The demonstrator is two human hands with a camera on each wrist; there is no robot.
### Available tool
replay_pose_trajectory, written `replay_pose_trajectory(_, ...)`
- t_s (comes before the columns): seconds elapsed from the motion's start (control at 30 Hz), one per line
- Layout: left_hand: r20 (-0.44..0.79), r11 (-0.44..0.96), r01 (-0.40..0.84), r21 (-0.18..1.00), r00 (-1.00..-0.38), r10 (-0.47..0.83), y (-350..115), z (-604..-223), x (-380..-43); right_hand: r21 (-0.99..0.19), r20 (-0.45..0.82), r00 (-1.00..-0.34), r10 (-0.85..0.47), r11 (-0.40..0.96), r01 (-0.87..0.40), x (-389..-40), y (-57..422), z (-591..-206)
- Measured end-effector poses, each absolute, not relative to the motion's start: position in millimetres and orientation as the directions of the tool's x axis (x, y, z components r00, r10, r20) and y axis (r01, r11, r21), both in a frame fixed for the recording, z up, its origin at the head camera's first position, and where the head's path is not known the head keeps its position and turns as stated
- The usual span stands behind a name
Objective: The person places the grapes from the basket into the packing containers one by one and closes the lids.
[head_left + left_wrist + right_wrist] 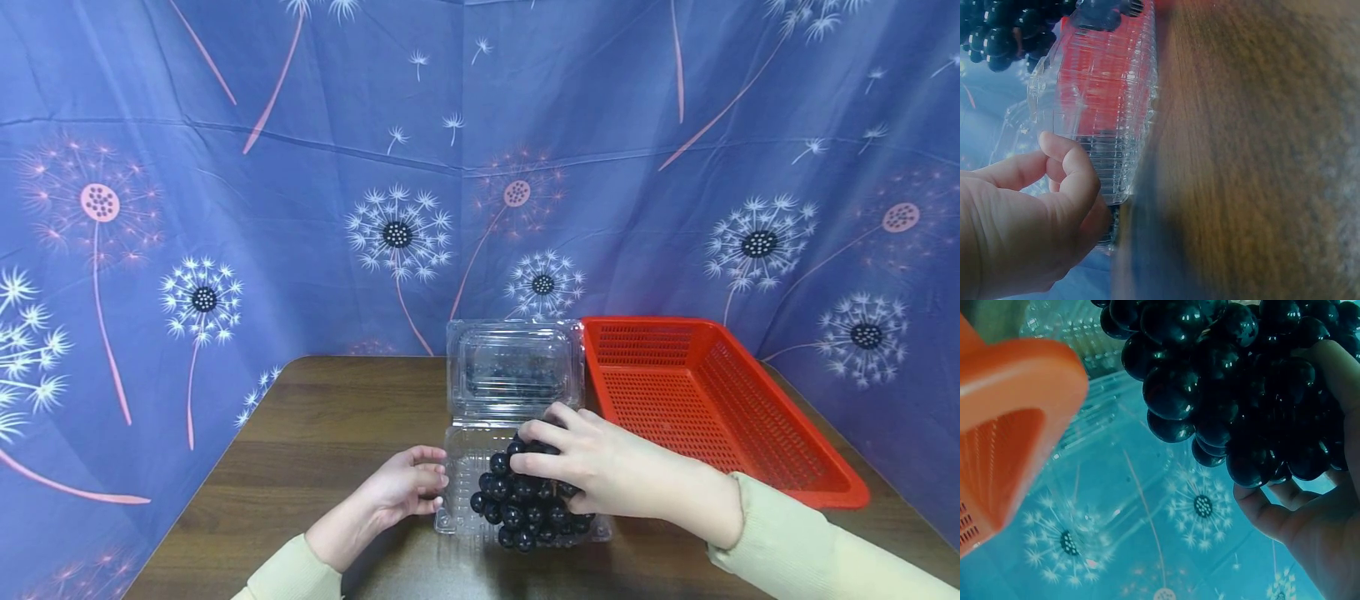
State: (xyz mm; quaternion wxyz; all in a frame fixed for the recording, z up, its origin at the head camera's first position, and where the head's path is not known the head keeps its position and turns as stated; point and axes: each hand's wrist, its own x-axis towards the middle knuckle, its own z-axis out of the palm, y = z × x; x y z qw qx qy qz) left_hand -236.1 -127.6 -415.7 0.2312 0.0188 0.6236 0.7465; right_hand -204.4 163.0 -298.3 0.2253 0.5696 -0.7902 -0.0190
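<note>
A bunch of dark grapes (525, 500) is over the base of a hinged clear plastic container (465, 454), whose lid (516, 367) stands raised at the back. My right hand (577, 462) grips the bunch from above and the right side. Up close in the right wrist view, the fingers and thumb bend round the glossy grapes (1172, 390); part of the bunch is hidden by the hand. At the container's left rim is my left hand (405, 487), its fingers loosely bent and near or touching the clear wall (1107, 106), holding nothing that I can make out.
A red perforated plastic basket (675, 400) stands on the right of the brown wooden table (300, 442), close beside the container. Behind the table hangs a blue cloth (315, 208) with a dandelion print.
</note>
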Motion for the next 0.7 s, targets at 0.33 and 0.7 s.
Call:
replay_pose_trajectory(0.33, -0.259, -0.119, -0.322, 0.939, -0.892, 0.370, -128, -416, -236, 0.304, 0.275, -0.261, -0.925, 0.341, -0.889, -211, 156, -309)
replay_pose_trajectory(0.7, -0.261, -0.120, -0.323, 0.939, -0.893, 0.368, -127, -416, -236, 0.363, 0.187, -0.246, -0.951, 0.300, -0.882, -222, 147, -314)
